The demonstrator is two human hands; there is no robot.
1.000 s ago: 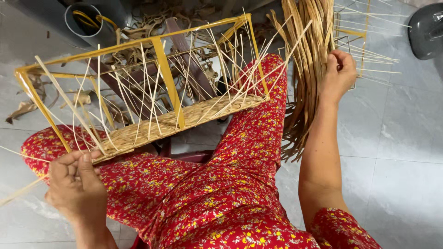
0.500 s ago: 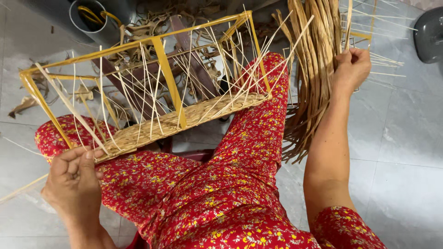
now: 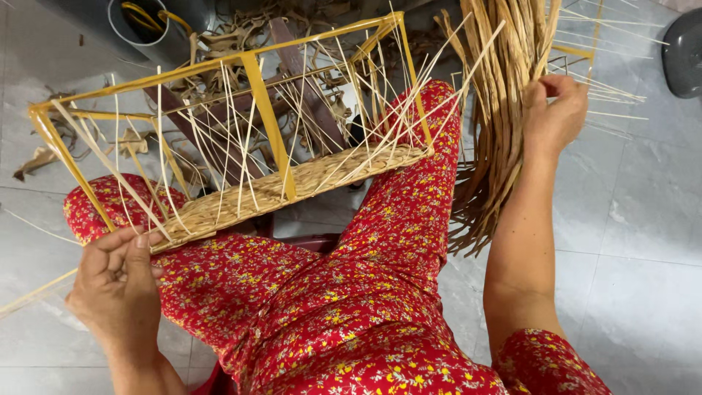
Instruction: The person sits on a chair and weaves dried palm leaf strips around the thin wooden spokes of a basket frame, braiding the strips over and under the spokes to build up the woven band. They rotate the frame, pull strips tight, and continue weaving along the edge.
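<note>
Our left hand [image 3: 117,281] pinches the basket's [image 3: 292,183] woven corner on our lap; right hand [image 3: 553,117] grips the straw bundle [image 3: 504,110].

Garment: red two-piece outfit [image 3: 351,292], small yellow-and-white floral print; long trousers, short sleeves. Left hand [image 3: 117,281] and right hand [image 3: 552,113] bare, forearms uncovered.
</note>
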